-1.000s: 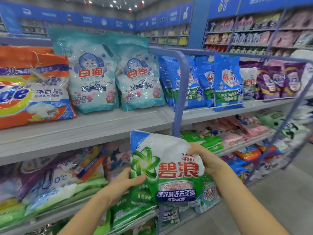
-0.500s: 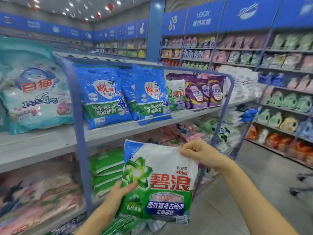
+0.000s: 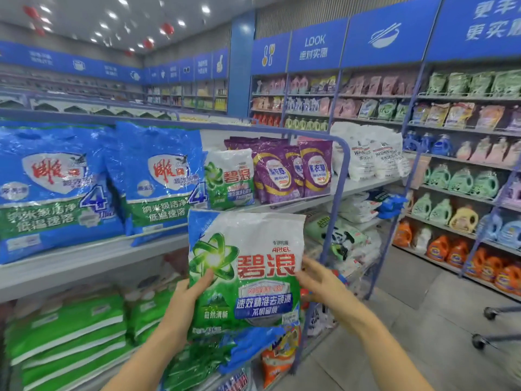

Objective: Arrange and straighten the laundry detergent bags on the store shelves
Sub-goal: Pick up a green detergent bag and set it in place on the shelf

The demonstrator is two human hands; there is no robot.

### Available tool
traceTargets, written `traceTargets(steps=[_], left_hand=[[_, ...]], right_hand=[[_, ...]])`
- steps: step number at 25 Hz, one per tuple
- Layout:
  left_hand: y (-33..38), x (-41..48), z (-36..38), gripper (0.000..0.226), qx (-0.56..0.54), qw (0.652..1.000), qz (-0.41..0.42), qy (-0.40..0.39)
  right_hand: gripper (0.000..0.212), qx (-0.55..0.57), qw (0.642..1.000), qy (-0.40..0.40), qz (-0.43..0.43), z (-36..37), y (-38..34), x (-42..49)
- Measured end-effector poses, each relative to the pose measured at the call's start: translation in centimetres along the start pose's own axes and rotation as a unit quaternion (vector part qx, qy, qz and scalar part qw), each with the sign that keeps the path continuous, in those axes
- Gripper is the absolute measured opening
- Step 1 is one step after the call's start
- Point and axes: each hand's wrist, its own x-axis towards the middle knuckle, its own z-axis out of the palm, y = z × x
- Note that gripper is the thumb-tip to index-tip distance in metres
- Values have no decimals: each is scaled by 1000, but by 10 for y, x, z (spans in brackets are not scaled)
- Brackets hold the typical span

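Observation:
I hold a green and white Ariel detergent bag (image 3: pixel 245 266) upright in front of the shelf unit. My left hand (image 3: pixel 187 297) grips its lower left edge, thumb on the front. My right hand (image 3: pixel 318 280) lies against the bag's right edge with fingers spread; how far it grips is hidden. On the upper shelf (image 3: pixel 84 258) stand two large blue bags (image 3: pixel 56 190) (image 3: pixel 160 179), a smaller matching Ariel bag (image 3: pixel 229 179) and purple bags (image 3: pixel 293 170).
White bags (image 3: pixel 372 153) stand at the shelf's right end. Green packs (image 3: pixel 67 331) are stacked on the lower shelf. A blue metal frame post (image 3: pixel 329 221) rises beside the held bag. Wall shelving with jugs (image 3: pixel 451 249) lines the aisle on the right; cart wheels (image 3: pixel 490 314) stand there.
My view has swung further right along the shelf. The bag is raised higher. My right hand has dropped from the bag's top corner to its right side.

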Motion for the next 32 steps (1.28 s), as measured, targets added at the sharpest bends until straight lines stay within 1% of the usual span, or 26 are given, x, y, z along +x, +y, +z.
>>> traceTargets(steps=[2, 4, 5, 7, 8, 10, 11, 12, 13, 14, 15, 16, 18, 20, 22, 23, 24, 25, 26, 27, 29, 32], left_hand=[[15, 31, 23, 92, 17, 999, 28, -1], [27, 69, 36, 95, 46, 997, 59, 4], [33, 92, 40, 100, 64, 995, 71, 20], [48, 136, 47, 118, 96, 992, 70, 43], [57, 154, 52, 119, 106, 991, 67, 53], [75, 186, 56, 114, 117, 988, 87, 49], [82, 202, 56, 114, 134, 985, 99, 35], [87, 211, 56, 107, 166, 980, 105, 21], [89, 217, 56, 91, 201, 973, 114, 0], [91, 225, 56, 73, 242, 962, 125, 2], [91, 234, 56, 63, 277, 952, 131, 23], [93, 241, 57, 59, 294, 944, 137, 51], [98, 252, 57, 57, 308, 934, 158, 91], [101, 257, 59, 61, 305, 922, 190, 145], [96, 257, 67, 72, 333, 889, 215, 229], [90, 256, 72, 82, 356, 872, 218, 258], [83, 255, 77, 94, 376, 859, 210, 276], [77, 254, 81, 105, 390, 854, 195, 284], [71, 252, 83, 110, 400, 851, 179, 289], [66, 251, 84, 112, 408, 847, 171, 295], [59, 247, 87, 110, 397, 841, 184, 317], [52, 242, 91, 104, 393, 828, 199, 347]], right_hand=[[52, -14, 1000, 0, -9, -5, 10, 24], [47, -28, 999, 20, -29, -17, 2, 57], [47, -40, 998, 24, -42, -24, -5, 75], [50, -80, 993, 40, -78, -39, -15, 120], [51, -93, 990, 50, -93, -47, -19, 143], [56, -105, 985, 72, -116, -61, -26, 190], [54, -108, 983, 79, -122, -66, -29, 211], [50, -105, 982, 86, -131, -69, -29, 229], [47, -99, 981, 89, -141, -72, -29, 245], [46, -93, 981, 90, -148, -73, -28, 261], [48, -90, 981, 86, -151, -73, -28, 273], [50, -90, 982, 80, -148, -72, -28, 287], [50, -76, 982, 64, -163, -68, -27, 311], [50, -66, 979, 46, -187, -61, -26, 334], [53, -85, 978, 27, -188, -56, -19, 351], [55, -99, 978, 11, -184, -56, -12, 354], [56, -111, 977, -16, -179, -56, -5, 357], [57, -129, 975, -44, -175, -58, 0, 358], [57, -149, 972, -71, -169, -60, 5, 358], [57, -168, 967, -92, -167, -62, 7, 357], [57, -170, 965, -103, -173, -66, 8, 357], [59, -165, 966, -73, -188, -64, 7, 357]])
